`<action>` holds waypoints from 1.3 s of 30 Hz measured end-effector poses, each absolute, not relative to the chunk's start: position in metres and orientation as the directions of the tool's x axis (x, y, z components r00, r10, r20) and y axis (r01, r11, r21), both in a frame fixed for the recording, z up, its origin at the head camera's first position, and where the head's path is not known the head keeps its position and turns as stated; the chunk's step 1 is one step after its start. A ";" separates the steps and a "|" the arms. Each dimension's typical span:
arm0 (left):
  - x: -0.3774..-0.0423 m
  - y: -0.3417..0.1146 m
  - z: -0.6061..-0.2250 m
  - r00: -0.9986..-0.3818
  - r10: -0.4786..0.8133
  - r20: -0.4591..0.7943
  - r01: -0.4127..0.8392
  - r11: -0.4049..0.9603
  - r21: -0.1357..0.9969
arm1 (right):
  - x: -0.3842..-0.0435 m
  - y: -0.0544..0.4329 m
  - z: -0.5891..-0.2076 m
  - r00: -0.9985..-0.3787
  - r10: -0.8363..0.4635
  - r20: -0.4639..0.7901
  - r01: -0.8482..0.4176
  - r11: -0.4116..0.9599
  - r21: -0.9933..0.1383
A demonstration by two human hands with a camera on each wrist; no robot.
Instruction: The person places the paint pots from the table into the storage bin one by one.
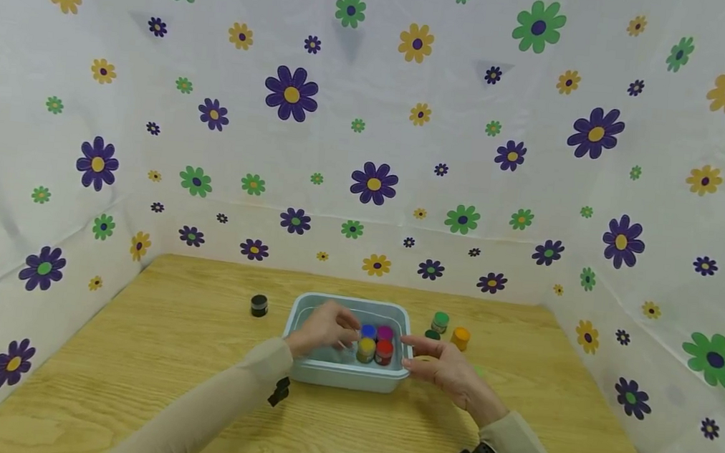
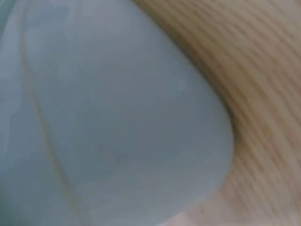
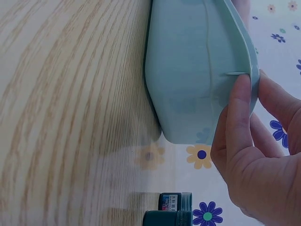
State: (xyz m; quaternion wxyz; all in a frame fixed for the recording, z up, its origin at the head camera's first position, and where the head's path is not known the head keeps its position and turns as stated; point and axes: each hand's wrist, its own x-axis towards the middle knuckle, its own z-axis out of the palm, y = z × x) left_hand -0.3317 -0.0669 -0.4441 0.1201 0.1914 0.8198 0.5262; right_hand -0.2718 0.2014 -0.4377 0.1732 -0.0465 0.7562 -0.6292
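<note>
A pale blue plastic tub [image 1: 342, 380] stands on the wooden table. Inside it, toward the right end, sit a yellow-lidded paint jar [image 1: 366, 349], a red jar [image 1: 384, 351], a blue jar [image 1: 369, 331] and a purple jar [image 1: 385, 333]. My left hand [image 1: 326, 328] reaches over the near left part of the tub, its loosely bent fingers beside the yellow and blue jars; nothing shows in its grasp. With thumb and fingers, my right hand [image 3: 263, 146] pinches the tub's rim [image 3: 254, 84] at the right end. The left wrist view shows only the tub's outer wall [image 2: 141, 103] and the table.
Left of the tub stands a black-lidded jar [image 1: 259, 305]. Beyond the right hand are a green jar [image 1: 440, 322], a dark green jar [image 1: 433, 334] and an orange jar [image 1: 460, 338]. Flower-printed white cloth [image 1: 344, 146] encloses the back and sides of the table [image 1: 197, 341].
</note>
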 end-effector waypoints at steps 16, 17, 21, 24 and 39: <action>-0.344 -0.115 -0.422 -0.889 0.439 0.129 0.335 0.432 0.837 | -0.270 0.203 -0.435 -0.936 -0.279 -0.214 0.154 0.223 -0.963; -0.345 -0.120 -0.422 -0.896 0.424 0.131 0.325 0.426 0.844 | -0.270 0.203 -0.435 -0.936 -0.280 -0.214 0.154 0.224 -0.962; -0.350 -0.140 -0.425 -0.929 0.351 0.121 0.268 0.411 0.871 | -0.270 0.203 -0.436 -0.935 -0.283 -0.214 0.151 0.228 -0.962; -0.354 -0.153 -0.431 -0.940 0.315 0.129 0.251 0.387 0.887 | -0.271 0.202 -0.436 -0.935 -0.290 -0.205 0.140 0.229 -0.963; -0.367 -0.217 -0.457 -0.950 0.237 0.204 0.295 0.465 0.835 | -0.272 0.201 -0.439 -0.933 -0.302 -0.195 0.141 0.191 -0.971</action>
